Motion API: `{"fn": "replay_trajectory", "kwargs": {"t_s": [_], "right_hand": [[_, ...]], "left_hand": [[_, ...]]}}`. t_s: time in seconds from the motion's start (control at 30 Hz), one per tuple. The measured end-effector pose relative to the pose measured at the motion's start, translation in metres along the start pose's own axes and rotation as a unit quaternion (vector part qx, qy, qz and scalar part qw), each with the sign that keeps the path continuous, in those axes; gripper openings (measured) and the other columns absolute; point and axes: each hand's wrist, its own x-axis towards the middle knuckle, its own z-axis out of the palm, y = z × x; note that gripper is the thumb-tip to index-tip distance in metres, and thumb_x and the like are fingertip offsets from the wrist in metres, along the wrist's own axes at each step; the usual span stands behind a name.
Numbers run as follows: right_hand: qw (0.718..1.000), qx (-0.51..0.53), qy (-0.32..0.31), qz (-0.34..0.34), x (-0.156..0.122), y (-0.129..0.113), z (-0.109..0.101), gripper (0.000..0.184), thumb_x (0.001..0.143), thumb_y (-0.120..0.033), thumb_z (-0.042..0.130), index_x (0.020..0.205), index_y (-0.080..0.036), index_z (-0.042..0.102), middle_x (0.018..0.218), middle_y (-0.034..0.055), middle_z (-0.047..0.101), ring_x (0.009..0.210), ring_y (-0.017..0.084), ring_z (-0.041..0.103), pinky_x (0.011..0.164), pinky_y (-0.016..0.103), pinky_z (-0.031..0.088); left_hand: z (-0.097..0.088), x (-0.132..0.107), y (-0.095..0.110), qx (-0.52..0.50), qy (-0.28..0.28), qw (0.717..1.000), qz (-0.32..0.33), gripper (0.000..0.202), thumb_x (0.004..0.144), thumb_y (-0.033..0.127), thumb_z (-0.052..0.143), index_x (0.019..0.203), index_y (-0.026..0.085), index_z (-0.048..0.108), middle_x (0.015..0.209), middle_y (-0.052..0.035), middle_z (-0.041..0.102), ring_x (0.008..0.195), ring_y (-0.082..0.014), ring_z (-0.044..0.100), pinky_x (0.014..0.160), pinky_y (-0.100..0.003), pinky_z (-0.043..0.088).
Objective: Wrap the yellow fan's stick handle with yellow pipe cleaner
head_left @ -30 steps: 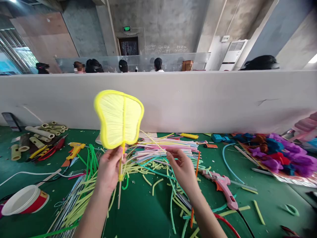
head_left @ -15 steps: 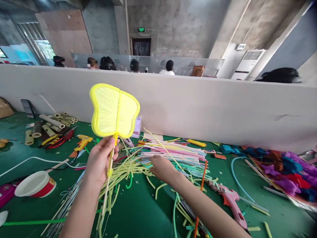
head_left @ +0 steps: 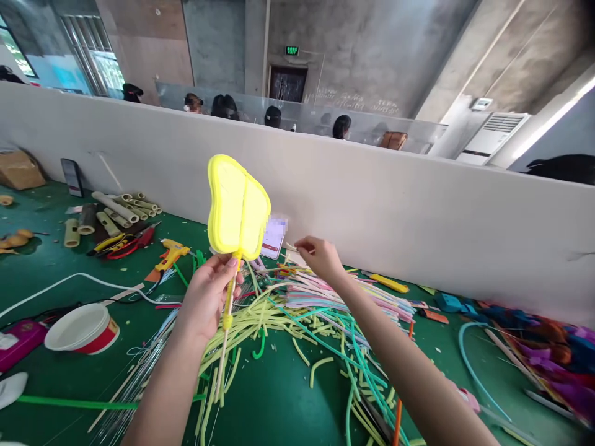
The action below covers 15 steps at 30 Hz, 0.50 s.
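Hands: 2, well apart, both above the desk [head_left: 288, 396].
Left hand [head_left: 211, 297]: thumb and fingers pinching the handle [head_left: 224, 347] of the fan [head_left: 227, 210], just below its head.
Right hand [head_left: 320, 255]: thumb and fingertips drawn together, near the partition [head_left: 372, 210]; whether they pinch something thin, I cannot tell.
Fan: upright, slightly tilted, in front of the partition; fuzzy yellow rim, 2 pale panels split by a centre rib.
Handle: slim pale stick, yellow-bound partway down.
Far edge: smooth, pale partition along the desk's back; lit phone [head_left: 273, 238] leaning there, between fan and right hand.
Room: green stretch of desk between the arms, short cut stems along its upper side.
Stems [head_left: 260, 316]: soft, narrow, yellow-green, pink and teal, heaped behind that stretch.
Left side: hollow bamboo tubes [head_left: 115, 210], yellow glue gun [head_left: 171, 254], round red-banded tub [head_left: 100, 339].
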Motion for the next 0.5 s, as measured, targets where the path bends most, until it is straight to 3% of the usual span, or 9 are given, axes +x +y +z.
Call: {"fn": "replay_trajectory", "kwargs": {"t_s": [0.1, 0.2, 0.33, 0.5], "right_hand": [[0.997, -0.03, -0.066, -0.013, 0.04, -0.012, 0.002, 0.031, 0.098, -0.034, 0.06, 0.124, -0.019, 0.061, 0.128, 0.0095, 0.062, 0.107, 0.023, 0.064, 0.09, 0.044, 0.056], [0.984, -0.068, -0.163, -0.02, 0.064, -0.018, 0.012, 0.029, 0.097, -0.034, 0.06, 0.123, -0.019, 0.062, 0.127, 0.009, 0.062, 0.105, 0.023, 0.065, 0.089, 0.043, 0.056], [0.965, -0.108, -0.24, -0.018, 0.073, -0.022, 0.023, 0.029, 0.098, -0.034, 0.06, 0.123, -0.02, 0.062, 0.127, 0.009, 0.062, 0.106, 0.023, 0.065, 0.089, 0.043, 0.056], [0.955, -0.127, -0.266, -0.039, 0.071, -0.022, 0.025, 0.03, 0.097, -0.034, 0.061, 0.123, -0.019, 0.062, 0.127, 0.0086, 0.062, 0.106, 0.024, 0.065, 0.089, 0.043, 0.056]], "left_hand": [[-0.003, 0.004, -0.005, 0.005, 0.001, 1.0, -0.008, 0.043, 0.065, 0.039, 0.088, 0.092, 0.014, 0.065, 0.08, 0.0014, 0.059, 0.06, -0.0074, 0.054, 0.047, -0.017, 0.046], [-0.002, 0.008, -0.014, -0.006, 0.011, 1.0, -0.007, 0.045, 0.063, 0.043, 0.087, 0.088, 0.015, 0.061, 0.078, 0.0033, 0.056, 0.052, -0.0043, 0.048, 0.041, -0.016, 0.039], [0.003, 0.012, -0.024, -0.009, 0.01, 1.0, -0.002, 0.046, 0.064, 0.045, 0.085, 0.084, 0.016, 0.056, 0.073, 0.0057, 0.051, 0.048, -0.0029, 0.042, 0.038, -0.015, 0.033], [0.004, 0.015, -0.03, 0.001, 0.003, 1.0, -0.006, 0.044, 0.066, 0.044, 0.083, 0.087, 0.015, 0.057, 0.078, 0.0035, 0.054, 0.05, -0.003, 0.044, 0.039, -0.015, 0.032]]}}
